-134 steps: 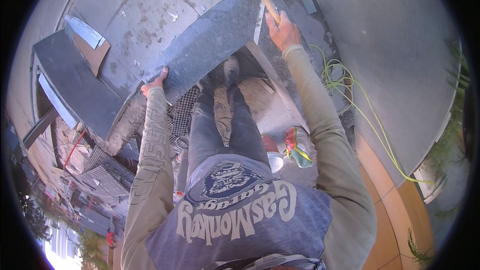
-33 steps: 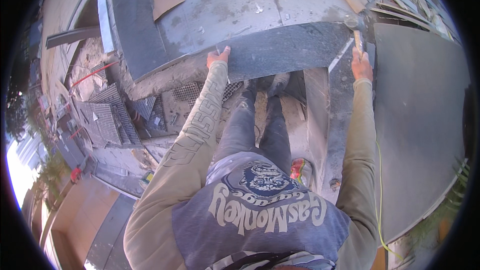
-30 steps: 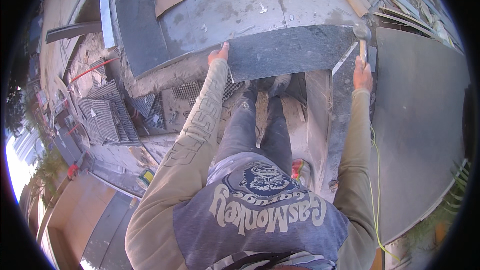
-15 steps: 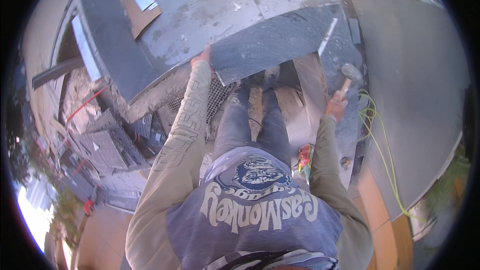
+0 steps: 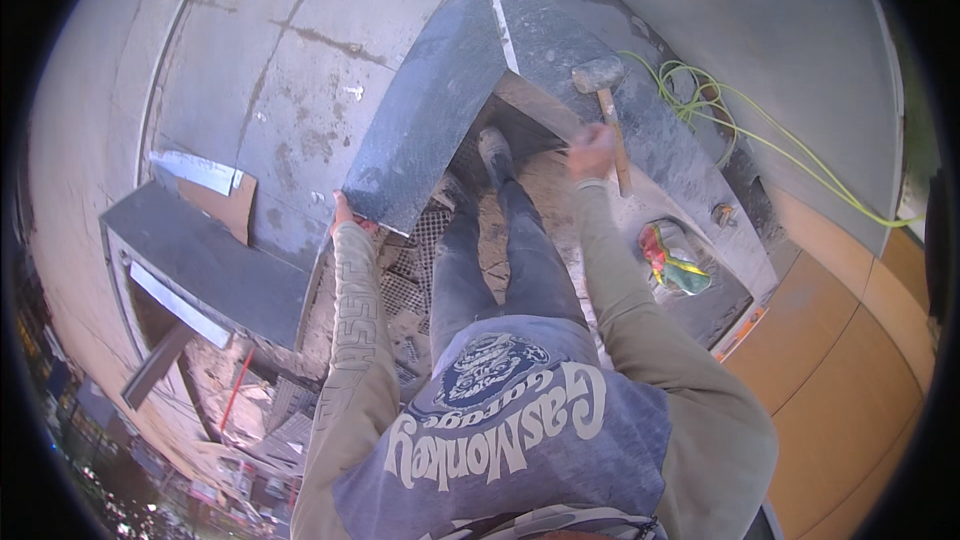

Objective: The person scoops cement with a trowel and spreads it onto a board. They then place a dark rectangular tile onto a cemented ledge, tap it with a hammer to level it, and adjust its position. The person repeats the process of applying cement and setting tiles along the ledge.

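"Slab [image 5: 425, 105], dark grey: position?"

"Ahead of the boots [image 5: 492, 145], slanting from near left to far middle. Meets a second slab [image 5: 575, 35] on its right; narrow white strip [image 5: 503, 30] close to where they meet."

"Left hand [image 5: 350, 213]?"

"Gripping the slab's near left corner, thumb on top."

"Right hand [image 5: 592, 151]?"

"Just beside the wooden handle of a mallet [image 5: 611, 112]. Blurred; cannot tell whether the fingers close around it. Mallet head lies over the second slab, contact unclear."

"Further right?"

"Yellow-green cord [image 5: 690, 90], loosely looped past the second slab's outer edge. Red, yellow and green bag [image 5: 674, 260] nearer the body; orange-brown tiles [image 5: 800, 370] to the right of that."

"Further left?"

"Third dark slab [image 5: 215, 252], apart from the gripped one. Cardboard [image 5: 240, 210] and a pale strip [image 5: 195, 172] at its far side. Red rod [image 5: 238, 387] below it. Black grid mesh [image 5: 430, 240] beside the left leg [image 5: 463, 260]."
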### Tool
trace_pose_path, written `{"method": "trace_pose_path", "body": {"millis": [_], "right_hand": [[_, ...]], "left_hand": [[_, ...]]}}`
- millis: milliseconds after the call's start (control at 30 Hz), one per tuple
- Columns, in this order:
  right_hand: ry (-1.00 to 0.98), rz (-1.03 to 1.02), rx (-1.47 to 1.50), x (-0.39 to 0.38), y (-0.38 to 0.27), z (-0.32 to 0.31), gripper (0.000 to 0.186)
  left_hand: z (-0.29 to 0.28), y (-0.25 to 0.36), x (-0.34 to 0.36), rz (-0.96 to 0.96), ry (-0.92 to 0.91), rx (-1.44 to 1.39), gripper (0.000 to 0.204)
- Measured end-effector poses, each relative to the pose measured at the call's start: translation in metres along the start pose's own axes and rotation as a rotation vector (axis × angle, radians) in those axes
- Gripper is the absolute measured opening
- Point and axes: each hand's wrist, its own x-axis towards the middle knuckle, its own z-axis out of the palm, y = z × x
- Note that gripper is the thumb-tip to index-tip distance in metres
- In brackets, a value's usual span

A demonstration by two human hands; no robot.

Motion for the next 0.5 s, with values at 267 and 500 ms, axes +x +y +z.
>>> {"method": "trace_pose_path", "body": {"millis": [267,500], "right_hand": [[-0.801,0.51,0.607,-0.109,-0.107,0.132,0.06],[-0.603,0.328,0.458,-0.112,-0.101,0.146,0.076]], "left_hand": [[-0.006,-0.002,0.001,0.042,-0.066,-0.054,0.09],[0.011,0.032,-0.069,0.59,0.504,0.932,0.071]]}}
